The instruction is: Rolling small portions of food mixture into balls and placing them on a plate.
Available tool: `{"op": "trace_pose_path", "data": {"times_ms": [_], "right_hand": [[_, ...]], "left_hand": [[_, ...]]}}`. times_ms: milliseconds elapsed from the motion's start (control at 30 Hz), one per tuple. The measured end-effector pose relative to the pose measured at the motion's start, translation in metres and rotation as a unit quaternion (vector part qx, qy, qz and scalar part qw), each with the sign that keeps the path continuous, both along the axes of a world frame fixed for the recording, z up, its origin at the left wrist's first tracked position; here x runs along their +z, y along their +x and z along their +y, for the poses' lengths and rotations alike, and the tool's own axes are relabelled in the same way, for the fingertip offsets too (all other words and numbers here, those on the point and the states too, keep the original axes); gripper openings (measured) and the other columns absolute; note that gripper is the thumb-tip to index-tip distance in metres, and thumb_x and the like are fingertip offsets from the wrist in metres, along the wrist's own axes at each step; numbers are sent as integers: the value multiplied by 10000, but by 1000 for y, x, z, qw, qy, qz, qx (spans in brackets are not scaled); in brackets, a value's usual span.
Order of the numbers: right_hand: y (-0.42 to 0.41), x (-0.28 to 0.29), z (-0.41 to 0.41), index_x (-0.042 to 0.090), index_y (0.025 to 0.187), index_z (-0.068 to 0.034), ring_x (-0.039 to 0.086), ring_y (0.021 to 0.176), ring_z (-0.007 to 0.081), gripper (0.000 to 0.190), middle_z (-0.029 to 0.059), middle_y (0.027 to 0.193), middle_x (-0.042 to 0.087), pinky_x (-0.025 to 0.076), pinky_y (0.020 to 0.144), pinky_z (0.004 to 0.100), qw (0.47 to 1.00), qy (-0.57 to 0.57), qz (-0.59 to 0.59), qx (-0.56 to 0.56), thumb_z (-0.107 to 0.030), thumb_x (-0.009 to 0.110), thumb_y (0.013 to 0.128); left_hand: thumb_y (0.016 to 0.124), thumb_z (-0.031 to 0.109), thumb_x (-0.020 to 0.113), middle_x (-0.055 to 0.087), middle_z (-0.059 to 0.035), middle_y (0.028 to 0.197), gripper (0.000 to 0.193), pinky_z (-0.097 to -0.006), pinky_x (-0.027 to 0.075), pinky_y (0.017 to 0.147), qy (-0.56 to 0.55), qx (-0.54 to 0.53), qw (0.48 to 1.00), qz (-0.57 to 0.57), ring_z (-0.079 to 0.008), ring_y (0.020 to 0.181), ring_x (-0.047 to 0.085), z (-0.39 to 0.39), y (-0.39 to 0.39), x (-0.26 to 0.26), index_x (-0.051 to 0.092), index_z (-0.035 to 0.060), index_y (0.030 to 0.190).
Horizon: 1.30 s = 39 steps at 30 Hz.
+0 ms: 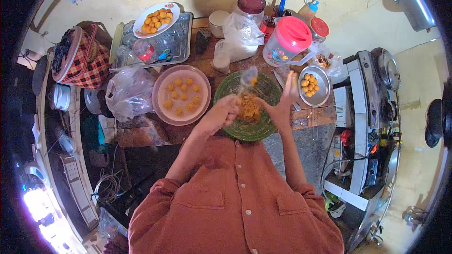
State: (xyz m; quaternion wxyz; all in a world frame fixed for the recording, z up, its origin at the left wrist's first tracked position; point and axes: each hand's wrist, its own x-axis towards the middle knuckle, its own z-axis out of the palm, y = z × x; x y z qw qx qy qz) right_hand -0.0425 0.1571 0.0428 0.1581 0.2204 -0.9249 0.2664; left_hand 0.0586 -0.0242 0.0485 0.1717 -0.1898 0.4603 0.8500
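My left hand (226,111) is closed at the left side of a green basin (263,134). From its fist a blurred, translucent utensil (249,76), perhaps a spoon, points up with a bit of orange on it. Crumbly orange mash (250,109) lies in the middle of the basin. My right hand (281,104) is spread over the basin's right rim, fingers raised and blurred, its thumb close to the mash. To the left, a pink plastic tray (159,109) carries several small orange balls (183,96).
Browned balls fill a wire-handled metal strainer (326,100) at right and a floral plate (139,30) on a metal tray (189,42). A knife (279,78) lies beside the basin. Behind stand a pink-lidded jug (289,38) and a plastic bag (243,35). A gas stove (369,88) is far right.
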Motion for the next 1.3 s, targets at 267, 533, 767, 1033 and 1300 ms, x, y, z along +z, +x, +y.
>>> {"op": "trace_pose_path", "data": {"times_ms": [267,533,767,1033,1300], "right_hand": [[-7,-53,29,212,1436,-156,314,1252,269,858,124,1432,256,250,1033,473,262,-675,-645,245,-724,312,801],[9,-40,10,55,1442,-89,284,1303,228,967,53,1450,267,199,1079,427,364,-609,-664,235,-776,207,779],[18,-14,-4,-124,1412,-39,204,1353,228,972,95,1429,320,110,1108,380,648,-454,-582,188,-758,81,792],[16,-9,-2,-90,1417,-24,228,1340,230,941,127,1419,323,117,1104,370,684,-392,-579,208,-730,73,818],[14,-44,7,161,1420,-6,222,1340,226,852,121,1435,290,70,1107,353,735,-345,-549,196,-658,74,877]], "left_hand": [[941,125,366,402,16,676,137,-232,382,513,-193,32,972,127,-78,567,423,9,9,-13,429,45,1033],[900,80,427,559,-116,851,312,-321,440,737,-421,37,882,209,-228,770,532,6,2,-50,399,-50,1183],[911,78,373,586,-169,825,212,-390,447,681,-477,-27,840,258,-339,765,580,-14,-1,-42,432,-26,1087],[933,125,351,538,-138,785,210,-343,430,707,-395,-61,891,214,-239,713,508,-13,2,-37,434,-24,1055],[940,182,369,515,-146,815,218,-345,418,715,-399,-113,883,221,-216,740,478,-17,1,-34,442,-16,991]]}}
